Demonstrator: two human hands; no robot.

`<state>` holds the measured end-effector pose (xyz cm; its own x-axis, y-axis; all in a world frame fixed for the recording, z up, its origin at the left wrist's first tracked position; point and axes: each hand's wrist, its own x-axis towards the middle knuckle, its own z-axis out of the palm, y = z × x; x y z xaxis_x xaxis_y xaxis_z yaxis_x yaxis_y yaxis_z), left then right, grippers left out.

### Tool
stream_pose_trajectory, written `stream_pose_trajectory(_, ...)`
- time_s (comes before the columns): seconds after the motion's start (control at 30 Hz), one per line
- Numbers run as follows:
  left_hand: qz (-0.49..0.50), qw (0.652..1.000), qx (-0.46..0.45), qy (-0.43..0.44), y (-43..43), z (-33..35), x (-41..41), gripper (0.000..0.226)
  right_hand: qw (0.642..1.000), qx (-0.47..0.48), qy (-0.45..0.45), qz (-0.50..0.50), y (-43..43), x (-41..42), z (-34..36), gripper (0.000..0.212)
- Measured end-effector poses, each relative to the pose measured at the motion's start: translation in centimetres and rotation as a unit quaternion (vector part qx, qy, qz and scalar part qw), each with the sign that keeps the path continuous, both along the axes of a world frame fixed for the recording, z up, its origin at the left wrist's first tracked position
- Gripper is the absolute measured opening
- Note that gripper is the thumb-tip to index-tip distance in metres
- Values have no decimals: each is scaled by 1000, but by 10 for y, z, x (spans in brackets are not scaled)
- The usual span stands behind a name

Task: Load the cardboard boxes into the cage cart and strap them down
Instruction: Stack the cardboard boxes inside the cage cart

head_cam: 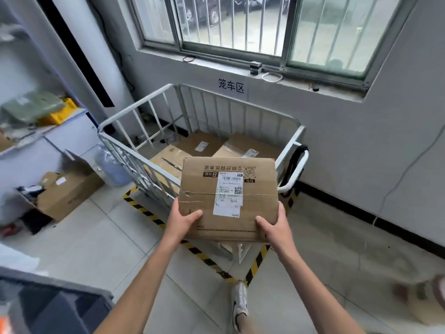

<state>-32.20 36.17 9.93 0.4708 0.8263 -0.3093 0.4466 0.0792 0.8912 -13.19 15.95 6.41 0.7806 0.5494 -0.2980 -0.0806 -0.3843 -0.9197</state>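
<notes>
I hold a brown cardboard box (204, 189) with a white shipping label in front of me, over the near rim of the white cage cart (134, 112). My left hand (181, 221) grips its near left corner, thumb on top. My right hand (274, 225) grips the near right corner the same way. Inside the cart lie three cardboard boxes: one at the left (168, 157), one at the back (202, 143) and one at the right (243, 145). A black strap (295, 160) hangs on the cart's right handle.
Yellow-black floor tape (147, 213) marks the cart's bay under a barred window. An open cardboard box (67, 191) sits on the floor at left beside white shelving (55, 131). A dark bin (53, 307) is at bottom left. My shoe (239, 300) stands just outside the tape.
</notes>
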Motion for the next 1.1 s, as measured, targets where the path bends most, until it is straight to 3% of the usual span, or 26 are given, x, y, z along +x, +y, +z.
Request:
stream_pose_trajectory(0.2,36,999,-24,21,112,-17,-8,59,997,-32,-53,42,131,4,-11,70)
stream_pose_trajectory(0.47,75,994,-76,39,244,-23,-18,57,987,-92,-115,64,285,7,-17,76)
stream_pose_trajectory(0.63,62,995,-60,45,337,-28,-15,75,981,-122,-148,30,368,7,-27,82)
stream_pose_trajectory(0.87,64,996,-17,64,472,-29,3,62,977,-139,-156,-37,496,0,-32,74)
stream_pose_trajectory(0.97,43,994,1,102,522,-31,10,82,978,-140,-144,-57,534,0,-33,80)
stream_pose_trajectory(1.1,-11,989,18,147,570,-37,32,92,974,-167,-115,-99,563,8,-36,70)
